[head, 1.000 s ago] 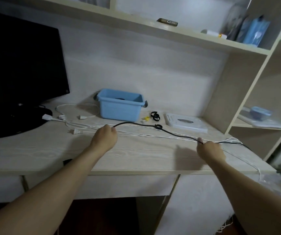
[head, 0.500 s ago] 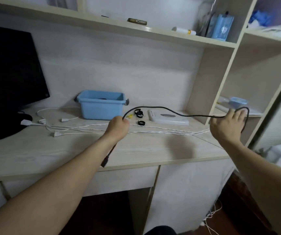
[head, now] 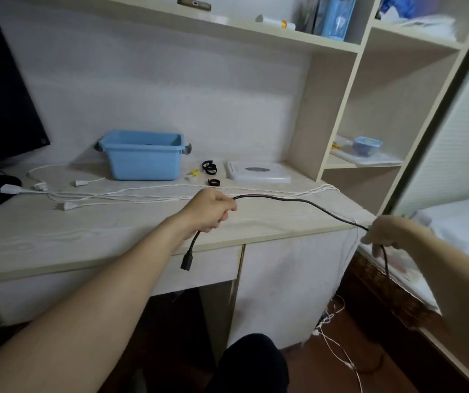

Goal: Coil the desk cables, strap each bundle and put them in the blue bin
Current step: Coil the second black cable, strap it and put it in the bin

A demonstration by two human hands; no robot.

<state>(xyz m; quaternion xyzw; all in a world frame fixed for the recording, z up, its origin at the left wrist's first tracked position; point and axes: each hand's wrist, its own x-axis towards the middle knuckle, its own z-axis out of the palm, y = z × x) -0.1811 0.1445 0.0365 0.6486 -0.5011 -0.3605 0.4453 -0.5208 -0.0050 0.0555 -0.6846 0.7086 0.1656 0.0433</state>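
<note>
The black cable is thin, round and matte, and it runs in a shallow sagging arc above the front edge of the desk between the two hands. The left hand is curled in a fist round it near one end, so that a short tail drops below the fist and ends in a chunky black rectangular plug hanging in front of the desk's drawer face. The right hand, off the desk's right corner, has its fingers closed round the cable further along; from there the cable falls toward the floor, and its far end is not clear. On the desk behind, several white cables lie stretched side by side, with white plugs at their left ends, uncoiled. The blue bin stands open-topped at the back of the desk, well apart from the black cable, and something dark shows just inside it. Right of the bin lie small black straps, one looped ring nearest the white cables, and beside them a flat white box.
</note>
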